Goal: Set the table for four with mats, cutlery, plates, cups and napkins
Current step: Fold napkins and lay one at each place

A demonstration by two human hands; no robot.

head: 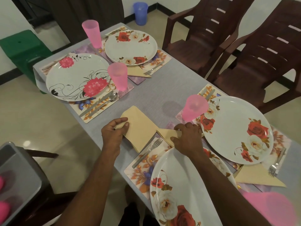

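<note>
Lying on the counter (151, 95) beside the near plate (184, 190), the soft, light napkin (141, 128) is pinched at both ends by left hand (114, 132) and right hand (187, 137), best held by its edges.

1. The room is evenly and rather dimly lit, with a soft indoor cast and muted colours.
2. A pale reflection glows on the glossy floor (26, 142) at the left.
3. A faint round shadow lies on the tablecloth (156, 88) beside the near pink cup (193, 107).
4. Wide-angle distortion bends the table edges and the chairs (244, 46) near the frame's borders.
5. A pink shape (268, 207) at the lower right is badly blurred, too soft to identify.
6. The whole picture is slightly soft, with fine detail smeared.
</note>
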